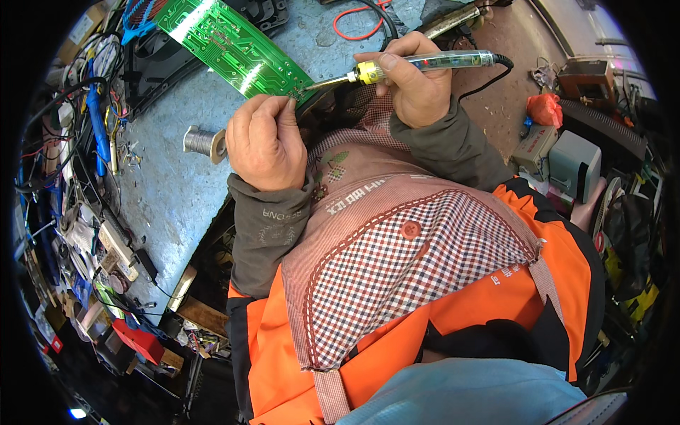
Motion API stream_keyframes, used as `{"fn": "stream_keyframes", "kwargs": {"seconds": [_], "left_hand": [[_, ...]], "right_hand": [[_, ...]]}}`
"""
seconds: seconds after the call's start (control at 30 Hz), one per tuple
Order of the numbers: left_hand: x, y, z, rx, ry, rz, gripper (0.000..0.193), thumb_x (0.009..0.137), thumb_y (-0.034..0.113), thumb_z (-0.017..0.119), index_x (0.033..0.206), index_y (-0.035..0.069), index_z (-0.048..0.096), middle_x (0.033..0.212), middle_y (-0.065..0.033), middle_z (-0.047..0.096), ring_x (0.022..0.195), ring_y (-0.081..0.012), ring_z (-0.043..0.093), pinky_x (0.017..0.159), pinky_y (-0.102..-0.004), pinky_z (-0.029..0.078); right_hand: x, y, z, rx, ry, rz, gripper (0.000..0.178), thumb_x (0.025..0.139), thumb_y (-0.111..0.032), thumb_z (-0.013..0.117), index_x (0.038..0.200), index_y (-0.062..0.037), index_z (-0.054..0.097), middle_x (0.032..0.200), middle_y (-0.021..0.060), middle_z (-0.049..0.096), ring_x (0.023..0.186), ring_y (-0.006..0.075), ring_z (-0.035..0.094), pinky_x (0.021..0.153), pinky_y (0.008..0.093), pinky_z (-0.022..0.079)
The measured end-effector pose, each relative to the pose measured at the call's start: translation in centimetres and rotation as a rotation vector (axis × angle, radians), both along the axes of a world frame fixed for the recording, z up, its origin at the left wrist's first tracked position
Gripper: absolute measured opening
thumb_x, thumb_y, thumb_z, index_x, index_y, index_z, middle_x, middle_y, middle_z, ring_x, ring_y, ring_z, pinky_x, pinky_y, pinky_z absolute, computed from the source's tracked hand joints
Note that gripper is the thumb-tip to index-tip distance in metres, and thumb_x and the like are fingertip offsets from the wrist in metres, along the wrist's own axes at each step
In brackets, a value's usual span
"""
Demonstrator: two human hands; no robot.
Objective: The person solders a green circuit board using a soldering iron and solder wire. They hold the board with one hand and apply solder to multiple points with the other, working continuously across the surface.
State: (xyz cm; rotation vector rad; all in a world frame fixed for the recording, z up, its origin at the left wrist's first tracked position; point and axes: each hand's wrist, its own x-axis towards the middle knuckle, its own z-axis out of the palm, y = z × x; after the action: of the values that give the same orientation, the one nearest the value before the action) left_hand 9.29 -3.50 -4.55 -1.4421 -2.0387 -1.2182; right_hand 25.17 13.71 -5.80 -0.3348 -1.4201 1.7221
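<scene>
A soldering iron (460, 59) with a clear handle and yellow collar is gripped in my right hand (418, 79), fingers wrapped round it. Its metal tip points left and meets the near corner of a green circuit board (237, 49). At that same corner, thumb and forefinger of my left hand (266, 142) are pinched together. Whether they hold the board's edge or something thin is hidden. To the left of that hand, a spool of solder wire (205, 143) lies on its side on the blue-grey worktop (159, 191).
A black plastic housing (159, 78) lies beyond the board, beside a red cable loop (354, 25). Tools and cables, including a blue-handled tool (97, 120), crowd the left edge. Boxes, a grey case (572, 164) and a red bag (545, 110) stand at right. The iron's black cord (485, 88) hangs down.
</scene>
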Motion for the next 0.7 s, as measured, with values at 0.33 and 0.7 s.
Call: {"fn": "stream_keyframes", "kwargs": {"seconds": [0.33, 0.7], "left_hand": [[0.11, -0.05, 0.11, 0.002, -0.01, -0.003, 0.018, 0.085, 0.002, 0.085, 0.099, 0.006, 0.075, 0.1, -0.0094, 0.074, 0.088, -0.0305, 0.069, 0.079, -0.0406, 0.054], [0.0, -0.08, -0.04, -0.007, 0.011, -0.011, 0.018, 0.085, 0.003, 0.085, 0.1, 0.007, 0.076, 0.1, -0.009, 0.073, 0.087, -0.0304, 0.068, 0.078, -0.0409, 0.053]], "right_hand": [[0.18, 0.3, -0.24, 0.025, -0.015, 0.023, 0.013, 0.101, -0.011, 0.074, 0.101, 0.0003, 0.067, 0.102, 0.0164, 0.08, 0.069, 0.0084, 0.065, 0.061, 0.0237, 0.055], [0.26, -0.02, 0.21, 0.016, -0.044, 0.025, 0.015, 0.1, -0.014, 0.077, 0.102, -0.0001, 0.07, 0.09, 0.0081, 0.076, 0.068, 0.0086, 0.066, 0.06, 0.0237, 0.054]]}}
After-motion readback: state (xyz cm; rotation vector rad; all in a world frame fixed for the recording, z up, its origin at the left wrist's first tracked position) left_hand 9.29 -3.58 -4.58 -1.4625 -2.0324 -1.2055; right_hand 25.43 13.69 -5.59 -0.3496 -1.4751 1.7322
